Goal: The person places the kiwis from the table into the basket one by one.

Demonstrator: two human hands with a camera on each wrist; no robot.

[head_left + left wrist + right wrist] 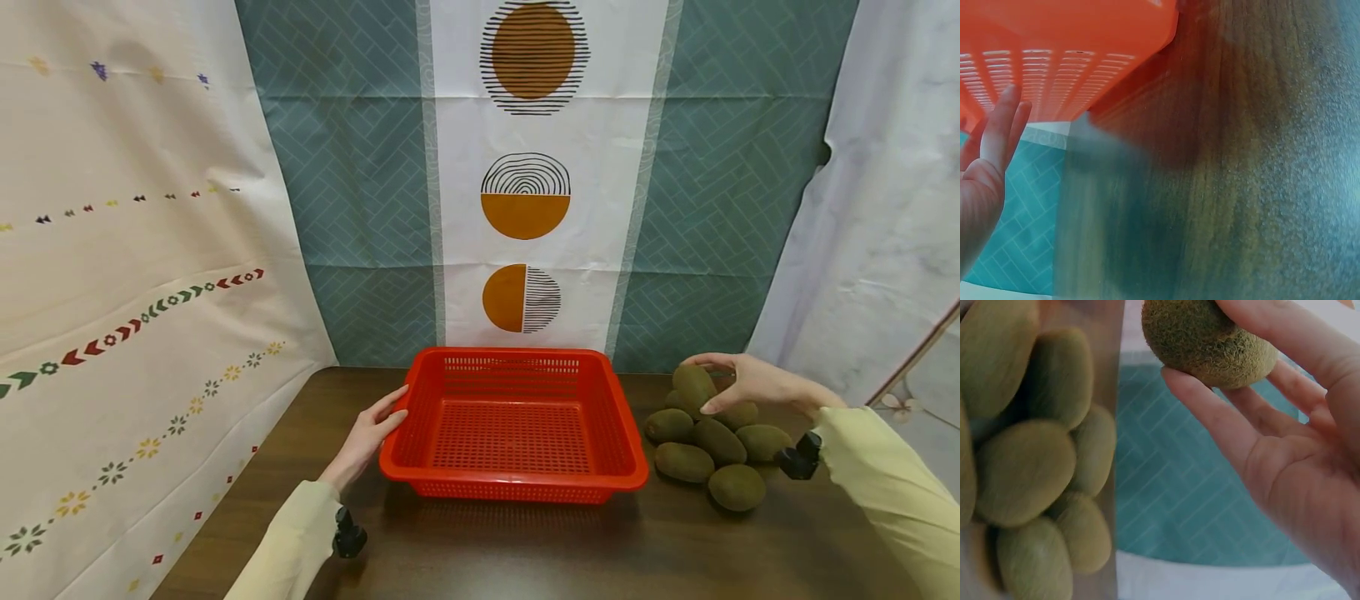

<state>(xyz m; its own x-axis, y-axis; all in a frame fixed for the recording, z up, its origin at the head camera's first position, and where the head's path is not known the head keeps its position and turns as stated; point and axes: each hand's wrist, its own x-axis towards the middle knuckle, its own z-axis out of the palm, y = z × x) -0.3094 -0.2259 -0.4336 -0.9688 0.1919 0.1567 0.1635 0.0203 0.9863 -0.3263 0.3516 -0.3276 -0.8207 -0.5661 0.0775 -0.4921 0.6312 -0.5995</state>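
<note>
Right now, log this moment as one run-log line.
left hand: rests open against red basket | right hand: grips top kiwi | kiwi pile: on table, right of basket | basket: holds nothing

Pale yellow long sleeves (892,475) on both arms, small black cam (799,457) strapped at ea wrist

Right hand (1285,444) around a fuzzy kiwi (1207,340), with more kiwis (1029,469) piled beside it.

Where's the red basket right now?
In the head view the red basket sits mid-table, empty; the left hand touches its left rim and the pile of kiwis lies to its right.
</note>
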